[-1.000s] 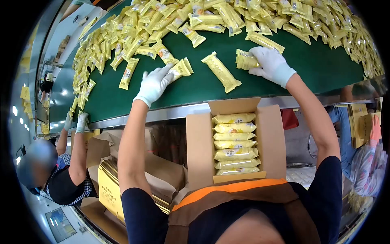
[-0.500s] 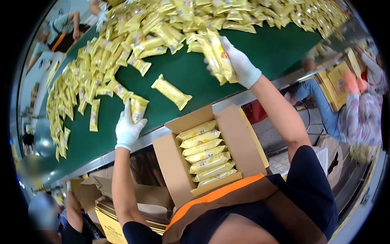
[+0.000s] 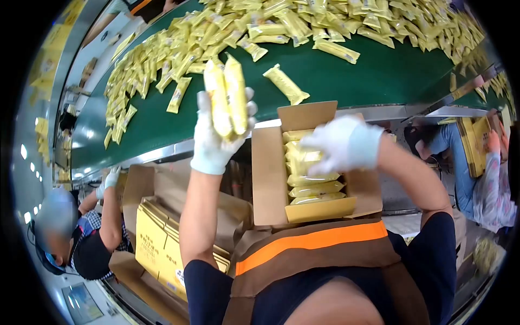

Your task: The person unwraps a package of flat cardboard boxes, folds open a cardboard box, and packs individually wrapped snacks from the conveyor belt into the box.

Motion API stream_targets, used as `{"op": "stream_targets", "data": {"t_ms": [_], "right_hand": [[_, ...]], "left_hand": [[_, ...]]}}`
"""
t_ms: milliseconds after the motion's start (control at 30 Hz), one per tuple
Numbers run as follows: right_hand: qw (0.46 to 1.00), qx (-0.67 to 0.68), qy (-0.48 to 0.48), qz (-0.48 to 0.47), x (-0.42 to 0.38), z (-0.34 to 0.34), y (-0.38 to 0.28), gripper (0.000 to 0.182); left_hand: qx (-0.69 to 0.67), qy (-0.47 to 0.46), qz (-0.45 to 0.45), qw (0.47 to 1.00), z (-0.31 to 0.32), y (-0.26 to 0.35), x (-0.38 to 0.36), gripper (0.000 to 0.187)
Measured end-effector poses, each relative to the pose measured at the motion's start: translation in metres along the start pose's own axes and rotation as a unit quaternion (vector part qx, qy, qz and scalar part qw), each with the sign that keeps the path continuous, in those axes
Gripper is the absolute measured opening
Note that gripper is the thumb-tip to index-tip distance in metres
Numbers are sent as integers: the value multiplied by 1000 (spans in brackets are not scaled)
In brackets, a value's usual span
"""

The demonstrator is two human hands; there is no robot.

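Two yellow wrapped snack packets [image 3: 226, 100] stand upright side by side in my left hand [image 3: 214, 138], its gloved fingers curled round their lower part near the belt's edge. My right hand [image 3: 344, 143], gloved too and smeared by motion, is over the open cardboard box [image 3: 270, 176] with its fingers at the packets inside. A row of yellow packets [image 3: 317, 189] lies in the box, the far ones partly hidden by that hand. I cannot tell whether the right fingers still grip a packet. One loose packet [image 3: 286, 84] lies on the green belt beyond the box.
A large heap of yellow packets [image 3: 216, 32] spreads along the far side of the green belt [image 3: 374, 76]. Left of me, flattened yellow cartons [image 3: 157, 244] stand in a brown box. Co-workers are at both sides, one [image 3: 97, 244] at the left with gloved hands.
My left hand has risen off the belt and now holds two packets. My right hand has moved from over the belt down to the box. The view has shifted.
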State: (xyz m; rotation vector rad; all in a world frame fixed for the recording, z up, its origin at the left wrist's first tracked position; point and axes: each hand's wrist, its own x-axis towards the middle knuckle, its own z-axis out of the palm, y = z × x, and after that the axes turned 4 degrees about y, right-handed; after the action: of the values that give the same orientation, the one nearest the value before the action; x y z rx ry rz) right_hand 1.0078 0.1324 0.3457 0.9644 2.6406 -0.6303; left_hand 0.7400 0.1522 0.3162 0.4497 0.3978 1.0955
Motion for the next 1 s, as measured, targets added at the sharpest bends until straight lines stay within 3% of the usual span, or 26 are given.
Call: {"op": "stream_targets", "data": {"t_ms": [67,100,167,200,233,267,333,400,467,533,600,633,700,800,867,900,933,1000], "right_hand": [[994,11,50,-92,14,53,-27,49],[992,0,81,-95,13,75,-36,48],[983,-28,135,-118,10,106,-38,52],[976,-10,178,-122,3,108,-36,55],[967,11,221,-130,-5,107,-34,59],[954,28,264,-138,-10,105,-33,62],[969,10,227,-97,-25,95,-32,66],[973,10,222,-62,-38,99,-24,65],[963,2,240,-121,-41,118,-3,63],[964,30,209,-161,-60,80,-15,60],[957,90,261,-93,-74,59,-15,45],[962,37,252,-99,-76,52,-1,41],[959,-103,233,-126,-82,37,26,33],[956,-182,128,-192,-67,46,47,33],[958,-156,118,-210,-49,45,53,27],[962,-143,102,-208,-34,53,61,26],[967,-128,83,-203,-27,63,67,25],[955,-90,153,-236,-24,79,72,21]], "left_hand": [[66,62,17,996,7,-13,-1,69],[102,35,24,994,8,-19,0,65],[278,68,20,958,27,-33,-6,54],[546,-32,90,832,22,-35,-9,50],[574,-58,59,814,24,-55,-7,51],[695,-103,89,706,19,-66,-8,62],[831,-133,108,530,21,-93,-6,65],[910,-140,38,389,29,-109,-2,65],[898,-166,81,400,-3,-132,0,62],[891,-179,93,406,-4,-129,-8,62],[875,-175,131,431,-8,-126,-19,59],[862,-192,151,445,-9,-127,-20,58],[874,-180,130,432,-10,-131,-20,59],[876,-195,53,438,7,-120,-13,64],[860,-200,32,468,6,-122,-12,65],[868,-197,-3,456,9,-121,-10,66],[863,-198,25,464,5,-128,-12,66],[858,-194,97,465,-11,-127,-9,67]]}}
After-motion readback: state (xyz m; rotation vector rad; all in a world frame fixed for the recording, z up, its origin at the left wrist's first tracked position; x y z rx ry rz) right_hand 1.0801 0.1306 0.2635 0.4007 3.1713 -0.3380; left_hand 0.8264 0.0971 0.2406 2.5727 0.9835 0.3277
